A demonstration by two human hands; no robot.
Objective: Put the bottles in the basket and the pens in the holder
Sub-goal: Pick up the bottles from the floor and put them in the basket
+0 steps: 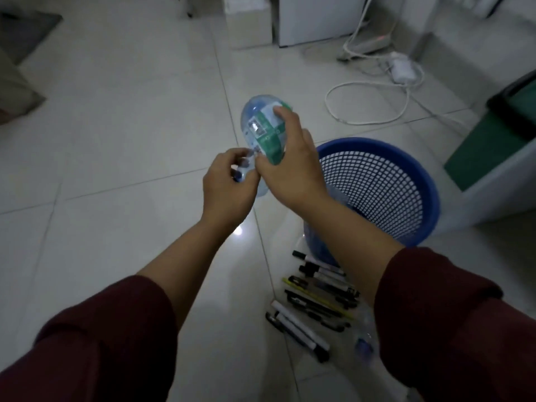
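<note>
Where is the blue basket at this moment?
The blue basket stands on the floor at the right of the head view, behind the right hand, with the pens lying before it.

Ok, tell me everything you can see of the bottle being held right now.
The bottle is clear, bluish plastic with a green and white label round its middle. It is held in the air above the floor, left of the blue basket, base pointing away from the camera. The right hand grips it around the label; the left hand fingers pinch its blue cap end. Whether it holds liquid is unclear.
</note>
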